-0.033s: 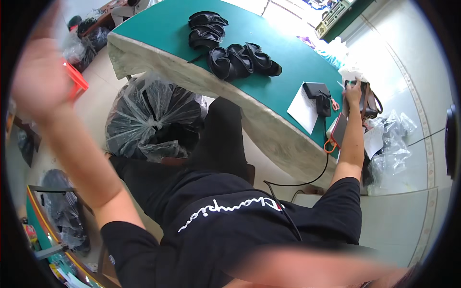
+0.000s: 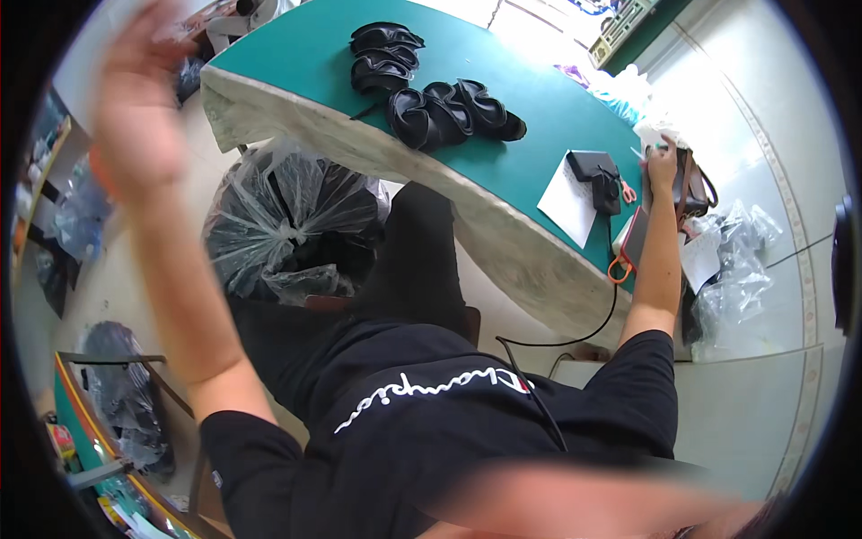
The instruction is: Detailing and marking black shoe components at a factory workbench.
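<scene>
My right hand point(image 2: 663, 166) reaches to the table's right end beside a dark brown strapped bag point(image 2: 693, 184). Its fingers are bent closed next to crumpled white paper point(image 2: 664, 135); what they grip, if anything, is too small to make out. Raised at the upper left, my left hand point(image 2: 139, 126) is away from the table and its fingers are smeared by motion. Curved black pieces that look like shoe uppers lie nested in two bundles on the green table point(image 2: 503, 54): one bundle point(image 2: 384, 58) farther back, the other point(image 2: 453, 115) nearer me.
A white sheet point(image 2: 567, 208), a black boxy device point(image 2: 594, 175) with a cable, and orange-handled scissors point(image 2: 627, 190) lie near my right forearm. Clear plastic point(image 2: 741, 256) hangs beyond it. A large tied plastic bag point(image 2: 287, 225) stands by my legs.
My left hand has swung up and to the right in the picture. My right hand stays almost where it was, and the bundles have not moved.
</scene>
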The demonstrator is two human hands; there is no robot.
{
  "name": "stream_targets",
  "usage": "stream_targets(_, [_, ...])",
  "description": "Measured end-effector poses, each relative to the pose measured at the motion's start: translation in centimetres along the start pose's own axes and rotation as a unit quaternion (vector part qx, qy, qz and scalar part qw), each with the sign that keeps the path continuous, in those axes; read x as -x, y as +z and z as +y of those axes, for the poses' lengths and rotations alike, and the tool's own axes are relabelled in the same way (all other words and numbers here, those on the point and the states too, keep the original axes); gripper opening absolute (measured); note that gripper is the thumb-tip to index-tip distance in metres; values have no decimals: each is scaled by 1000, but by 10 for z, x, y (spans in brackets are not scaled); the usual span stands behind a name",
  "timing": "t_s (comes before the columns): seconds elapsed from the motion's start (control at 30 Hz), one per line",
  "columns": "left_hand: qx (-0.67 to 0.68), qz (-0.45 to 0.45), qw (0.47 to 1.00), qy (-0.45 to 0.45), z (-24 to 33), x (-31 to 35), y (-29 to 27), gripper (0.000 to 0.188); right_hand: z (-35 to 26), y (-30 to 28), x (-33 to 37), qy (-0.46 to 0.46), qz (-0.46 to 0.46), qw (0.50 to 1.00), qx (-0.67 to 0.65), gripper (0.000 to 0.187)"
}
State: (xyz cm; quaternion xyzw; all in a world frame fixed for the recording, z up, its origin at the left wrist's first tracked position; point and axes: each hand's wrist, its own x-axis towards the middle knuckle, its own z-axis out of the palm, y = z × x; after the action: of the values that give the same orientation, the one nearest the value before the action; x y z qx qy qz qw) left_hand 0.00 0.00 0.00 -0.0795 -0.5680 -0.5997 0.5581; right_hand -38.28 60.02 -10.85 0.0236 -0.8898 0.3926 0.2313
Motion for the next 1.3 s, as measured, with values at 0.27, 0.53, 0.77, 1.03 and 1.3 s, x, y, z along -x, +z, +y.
stream_targets(0.27, [-594,-125,771,-191,-262,167,101,72,-148,91,100,-33,-192,780,-594,27])
stream_targets(0.53, [265,4,853,-450,-233,104,136,23,-152,221,117,-76,-147,984,-62,42])
stream_targets(0.77, [582,-16,659,-475,-176,107,60,69,-214,124,170,-156,-37,927,-339,26])
stream_targets(1.03, [327,-122,736,-580,-166,197,23,54,-191,46,279,-120,-293,908,-273,18])
stream_targets(1.3, [123,-165,812,-546,-155,203,23,38,-146,34,239,-10,-133,921,-365,82])
